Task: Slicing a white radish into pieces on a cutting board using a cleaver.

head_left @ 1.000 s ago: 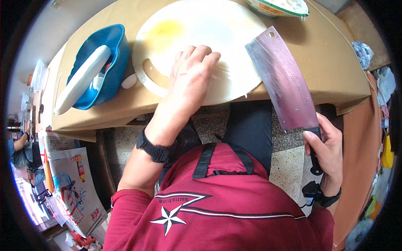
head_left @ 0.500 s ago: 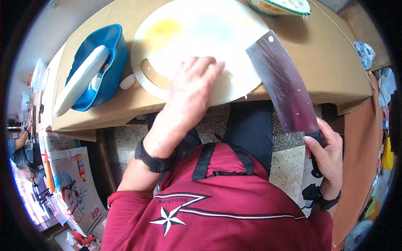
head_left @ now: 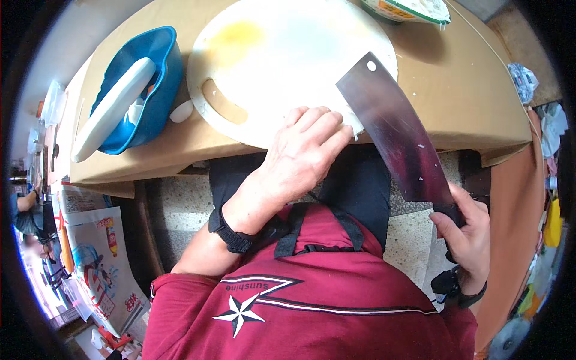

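My right hand (head_left: pixel 467 231) grips the black handle of a wide cleaver (head_left: pixel 396 129), whose blade slants up and left over the board's right front edge. Small white bits stick to the blade. My left hand (head_left: pixel 309 144) lies at the front edge of a round white cutting board (head_left: pixel 282 66), its fingers curled down and close together. Whatever is under those fingers is hidden. White scraps (head_left: pixel 355 124) sit on the board's edge beside them. A yellow stain marks the board's upper left.
Left of the board stands a blue basin (head_left: pixel 171 78) with a long white peeled vegetable (head_left: pixel 114 108) leaning over its rim. A white piece (head_left: pixel 182 111) lies between basin and board. A green-rimmed bowl (head_left: pixel 402 11) with white contents stands at the back right. Another person (head_left: pixel 33 219) appears far left.
My left hand has drawn back toward the board's front edge and to the right, fingers curling. The cleaver has shifted slightly left, its tip lower.
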Demonstrator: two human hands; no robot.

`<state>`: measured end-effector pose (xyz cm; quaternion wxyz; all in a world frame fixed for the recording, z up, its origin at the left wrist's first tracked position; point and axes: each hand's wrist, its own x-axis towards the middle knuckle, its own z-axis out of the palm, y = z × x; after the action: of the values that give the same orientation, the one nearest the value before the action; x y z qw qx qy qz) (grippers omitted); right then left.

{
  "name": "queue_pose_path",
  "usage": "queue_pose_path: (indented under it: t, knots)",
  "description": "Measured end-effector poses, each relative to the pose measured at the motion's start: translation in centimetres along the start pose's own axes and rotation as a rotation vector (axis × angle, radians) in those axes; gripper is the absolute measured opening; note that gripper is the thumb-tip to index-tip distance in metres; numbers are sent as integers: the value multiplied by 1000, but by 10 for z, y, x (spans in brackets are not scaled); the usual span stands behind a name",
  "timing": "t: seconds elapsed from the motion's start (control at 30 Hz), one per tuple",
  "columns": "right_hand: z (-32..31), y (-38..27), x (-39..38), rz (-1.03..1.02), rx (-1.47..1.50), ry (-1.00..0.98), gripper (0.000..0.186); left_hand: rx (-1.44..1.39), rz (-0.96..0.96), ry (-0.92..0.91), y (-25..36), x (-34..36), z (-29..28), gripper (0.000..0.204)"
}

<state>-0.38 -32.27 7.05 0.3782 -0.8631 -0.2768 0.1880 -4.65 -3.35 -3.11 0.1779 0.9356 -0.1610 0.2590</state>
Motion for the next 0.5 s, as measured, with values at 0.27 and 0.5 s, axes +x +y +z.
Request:
queue_pose_path:
  t: [0.27,0.5]
  knots:
    - [1,-18,-7,-84,-167,4,54,-24,90,194,-6,-8,11,29]
    - [5,-21,-10,-81,-252,-36,61,-54,93,267,-4,-8,14,29]
